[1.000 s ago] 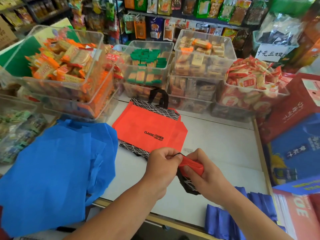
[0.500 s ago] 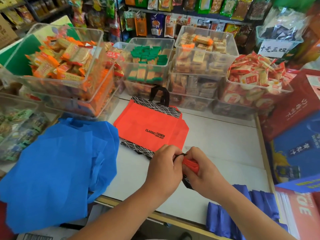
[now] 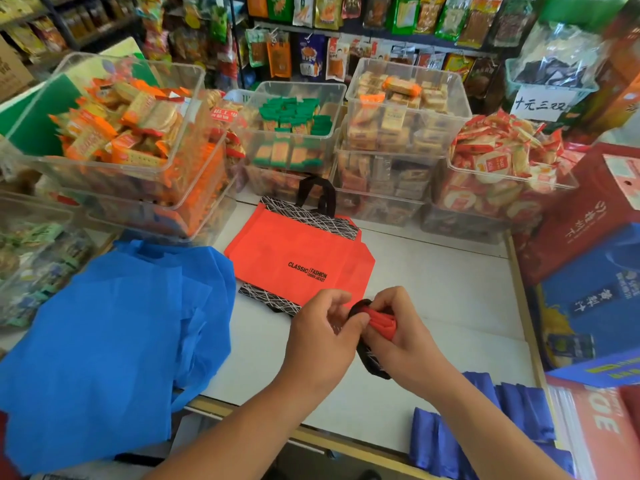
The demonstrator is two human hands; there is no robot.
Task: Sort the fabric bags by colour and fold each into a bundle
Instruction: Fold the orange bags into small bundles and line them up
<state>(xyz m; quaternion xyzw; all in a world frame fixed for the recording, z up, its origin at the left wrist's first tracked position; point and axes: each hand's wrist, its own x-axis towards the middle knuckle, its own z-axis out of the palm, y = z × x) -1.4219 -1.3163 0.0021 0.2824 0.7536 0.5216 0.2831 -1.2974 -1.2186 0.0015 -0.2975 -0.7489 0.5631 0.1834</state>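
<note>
Flat red bag (image 3: 298,258): matt non-woven cloth, black band with white line print, black cloth handles. Red bundle (image 3: 383,323): same matt cloth, tightly creased. Blue bags (image 3: 114,341): thin matt cloth, softly rumpled. Table (image 3: 433,299): smooth white top, pale wood-look edge. Bins (image 3: 301,84): clear glossy plastic. Snack packets (image 3: 491,157): shiny film

A white desk (image 3: 433,289) carries clear plastic bins along its far edge. The left bin (image 3: 138,60) is heaped with orange-wrapped biscuits, the middle bin (image 3: 301,84) holds green-wrapped snacks, the next bin (image 3: 408,62) holds beige and orange packets, and the right bin (image 3: 512,180) holds red-and-white packets; each sits stacked on another bin. Snack packets (image 3: 311,60) hang on the wall behind. A handwritten sign (image 3: 540,105) stands at the right, above a red carton (image 3: 595,209) and a blue carton (image 3: 595,299)
</note>
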